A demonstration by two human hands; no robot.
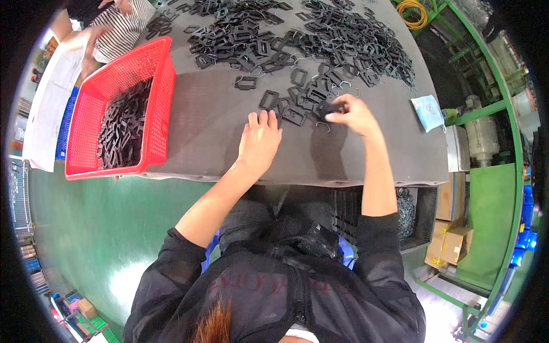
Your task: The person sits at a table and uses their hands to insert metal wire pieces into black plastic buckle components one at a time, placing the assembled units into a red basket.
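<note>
On the grey table lie many black rectangular plastic buckles (246, 83), several with thin bent metal wire hooks among them. My right hand (357, 117) has thumb and fingers closed on a black buckle (327, 110), at the near edge of a loose cluster. Just left of it, my left hand (260, 140) rests low over the tabletop, fingers stretched out. Its fingertips are close to a single flat buckle (269, 100). What lies beneath the left palm is hidden.
A red perforated basket (157, 114) holding black pieces stands at the table's left edge. Beyond it are another person's hands (94, 43) and a striped garment. A light blue cloth-like packet (428, 113) lies at right. Below the table's right side is a dark crate (420, 234) with metal parts.
</note>
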